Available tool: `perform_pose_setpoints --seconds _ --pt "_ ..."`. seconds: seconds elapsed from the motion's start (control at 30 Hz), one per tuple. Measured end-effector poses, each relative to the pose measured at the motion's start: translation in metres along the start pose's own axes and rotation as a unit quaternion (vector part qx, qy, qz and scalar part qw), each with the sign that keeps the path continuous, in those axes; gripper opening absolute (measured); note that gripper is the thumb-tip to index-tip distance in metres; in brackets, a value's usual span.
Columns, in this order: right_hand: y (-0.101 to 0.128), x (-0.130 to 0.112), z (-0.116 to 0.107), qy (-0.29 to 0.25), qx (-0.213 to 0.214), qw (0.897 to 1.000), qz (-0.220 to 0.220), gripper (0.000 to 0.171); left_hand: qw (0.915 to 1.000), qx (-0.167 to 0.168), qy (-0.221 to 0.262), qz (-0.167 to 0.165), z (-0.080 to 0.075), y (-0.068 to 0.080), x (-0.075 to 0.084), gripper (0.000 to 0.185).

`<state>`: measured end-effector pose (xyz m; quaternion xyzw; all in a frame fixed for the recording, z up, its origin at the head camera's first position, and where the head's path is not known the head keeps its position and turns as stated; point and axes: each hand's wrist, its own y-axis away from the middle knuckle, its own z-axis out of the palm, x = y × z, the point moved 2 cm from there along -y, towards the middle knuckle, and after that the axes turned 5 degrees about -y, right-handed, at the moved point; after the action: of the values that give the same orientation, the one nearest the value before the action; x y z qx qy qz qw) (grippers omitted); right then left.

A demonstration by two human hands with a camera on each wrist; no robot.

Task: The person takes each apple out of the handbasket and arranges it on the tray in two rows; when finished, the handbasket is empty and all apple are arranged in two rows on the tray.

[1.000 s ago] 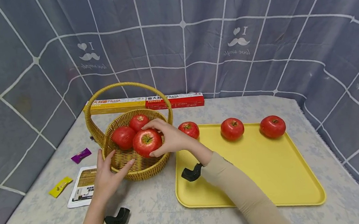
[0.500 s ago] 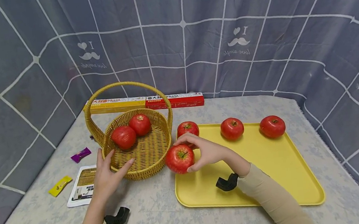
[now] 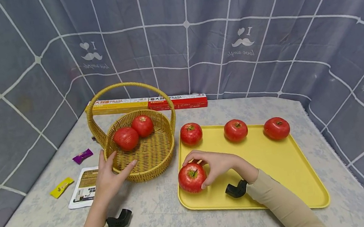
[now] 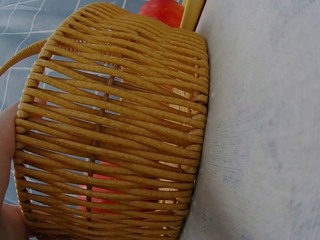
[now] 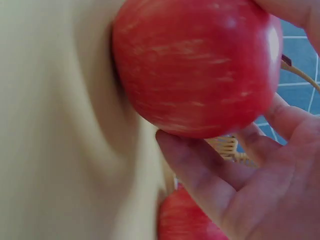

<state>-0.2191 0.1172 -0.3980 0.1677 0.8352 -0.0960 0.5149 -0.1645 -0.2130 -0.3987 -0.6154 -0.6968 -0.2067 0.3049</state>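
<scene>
The right hand is gripping an apple, setting it on the tray's near-left corner; next, let go. The left hand, open, is steadying the basket left of the tray.

Pasta boxes, leaflet, two sachets.

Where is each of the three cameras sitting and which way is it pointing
Head: worn on the head, looking forward and down at the table, basket, yellow tray; both forearms, left hand and right hand show.
Left wrist: close beside the basket wall, facing it sideways; only a sliver of that hand shows at the left edge.
Right wrist: close behind the held apple, facing it over the tray; fingers show.
Shared: the head and right wrist views both show the held apple; the head and left wrist views share the basket.
</scene>
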Motion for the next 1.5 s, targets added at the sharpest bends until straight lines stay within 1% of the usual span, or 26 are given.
perform_pose_setpoints --seconds 0.07,0.13,0.23,0.3,0.33,0.43,0.5,0.57,0.63,0.7,0.77,0.87,0.93,1.1,1.2,1.33,1.43,1.5 --pt "0.0 -0.002 -0.002 0.006 -0.005 1.0 0.014 0.066 1.0 0.0 -0.002 0.001 0.0 0.0 0.0 0.093" --pt "0.0 -0.006 -0.005 0.023 -0.012 0.999 0.038 0.068 1.0 -0.001 -0.004 0.0 -0.001 0.0 0.001 0.093" --pt "-0.004 -0.02 -0.013 0.055 -0.024 0.995 0.076 0.07 1.0 -0.003 -0.005 -0.002 -0.001 0.0 0.001 0.093" --pt "-0.011 -0.032 -0.018 0.073 -0.025 0.993 0.085 0.07 1.0 -0.004 -0.004 -0.003 -0.001 0.0 0.001 0.093" --pt "-0.016 -0.04 -0.022 0.079 -0.023 0.993 0.082 0.069 1.0 -0.003 -0.003 -0.003 -0.001 0.0 0.0 0.093" --pt "-0.037 -0.059 -0.031 0.09 -0.006 0.995 0.04 0.064 1.0 -0.001 -0.001 -0.001 -0.001 0.0 0.0 0.092" --pt "-0.053 -0.071 -0.036 0.077 0.009 0.997 0.007 0.06 1.0 0.0 0.001 -0.001 0.0 -0.001 0.0 0.092" --pt "-0.072 -0.081 -0.04 0.044 0.029 0.998 -0.029 0.056 1.0 -0.001 0.002 -0.001 0.001 0.0 -0.001 0.092" --pt "-0.09 -0.09 -0.042 -0.004 0.055 0.997 -0.055 0.053 1.0 -0.002 0.004 -0.002 0.001 0.0 -0.001 0.093" --pt "-0.108 -0.095 -0.044 -0.045 0.09 0.992 -0.071 0.052 1.0 -0.002 0.006 -0.002 0.001 0.0 -0.001 0.093" --pt "-0.124 -0.098 -0.044 -0.072 0.126 0.986 -0.081 0.05 1.0 0.003 0.004 0.002 0.001 0.0 -0.001 0.093" --pt "-0.146 -0.096 -0.043 -0.098 0.178 0.976 -0.079 0.047 0.9999 0.009 -0.003 0.007 0.001 0.0 -0.001 0.091" --pt "-0.158 -0.092 -0.04 -0.117 0.204 0.969 -0.075 0.045 0.9999 0.011 -0.008 0.008 0.001 0.0 -0.001 0.091" --pt "-0.184 -0.072 -0.031 -0.132 0.26 0.955 -0.045 0.044 0.9999 0.009 -0.012 0.008 0.002 -0.001 -0.001 0.091" --pt "-0.195 -0.059 -0.022 -0.13 0.293 0.947 -0.024 0.044 0.9998 0.012 -0.014 0.01 0.003 0.0 -0.002 0.09" --pt "-0.207 -0.041 -0.009 -0.107 0.323 0.94 -0.001 0.045 0.9996 0.016 -0.017 0.013 0.003 0.0 -0.002 0.09" --pt "-0.213 -0.031 -0.003 -0.06 0.332 0.941 0.03 0.047 0.9997 0.015 -0.016 0.013 0.003 -0.001 -0.001 0.09" --pt "-0.216 -0.027 0.0 -0.026 0.331 0.942 0.054 0.051 0.9998 0.009 -0.017 0.009 0.002 -0.001 -0.001 0.091"
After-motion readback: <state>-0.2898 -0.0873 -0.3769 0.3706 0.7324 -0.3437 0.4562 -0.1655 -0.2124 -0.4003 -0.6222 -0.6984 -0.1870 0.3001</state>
